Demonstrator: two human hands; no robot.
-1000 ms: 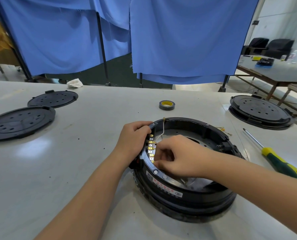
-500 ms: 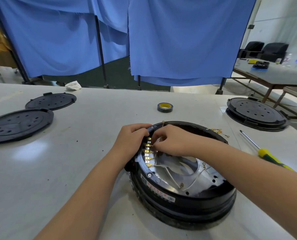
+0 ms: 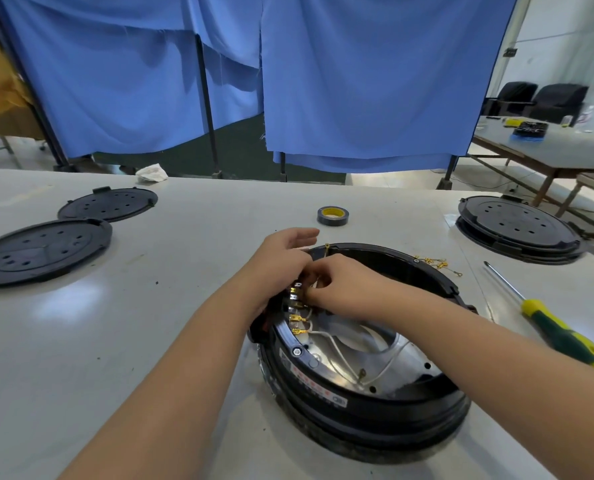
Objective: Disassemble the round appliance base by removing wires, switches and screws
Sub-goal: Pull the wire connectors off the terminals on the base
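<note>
Mid-frame, the right hand (image 3: 337, 285) pinches a wire at the base (image 3: 375, 410) while the left hand (image 3: 281, 258) steadies it, fingers loose; loose connectors (image 3: 437, 263) lie removed, several terminals (image 3: 297, 318) remain.

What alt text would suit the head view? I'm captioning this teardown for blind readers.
Two hands work at a row of brass wire terminals on the rim of an open round appliance base: the right hand pinches there, the left hand rests beside it. A screwdriver lies on the white table.
</note>
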